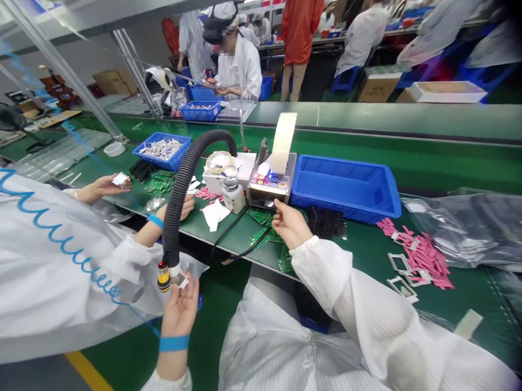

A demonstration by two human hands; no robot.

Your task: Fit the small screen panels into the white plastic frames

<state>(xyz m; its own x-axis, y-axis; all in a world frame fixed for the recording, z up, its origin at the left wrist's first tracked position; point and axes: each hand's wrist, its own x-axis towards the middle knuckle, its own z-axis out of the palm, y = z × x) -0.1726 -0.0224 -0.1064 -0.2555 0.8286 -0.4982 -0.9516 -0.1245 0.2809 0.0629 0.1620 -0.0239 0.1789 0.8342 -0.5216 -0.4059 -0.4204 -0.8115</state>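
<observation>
My left hand [179, 307], palm up with a blue band at the wrist, holds a small white-framed part with a grey face [182, 281]. The part sits right beneath the nozzle of a black corrugated hose [174, 205], beside a yellow-and-black sensor [163, 277]. At the front slot of a tape dispenser [271, 186], my right hand [291, 224] has its thumb and forefinger closed together; whatever they pinch is too small to make out. A pale tape strip [283, 140] rises from the dispenser. Green circuit boards [285, 258] lie under and beside my right hand.
A blue bin [345, 186] stands right of the dispenser. Pink strips [426, 260], white frames [402, 290] and plastic bags [482, 226] lie farther right. A white bottle [233, 195] stands left of the dispenser. At my left, a co-worker's hand [111, 185] holds a small part.
</observation>
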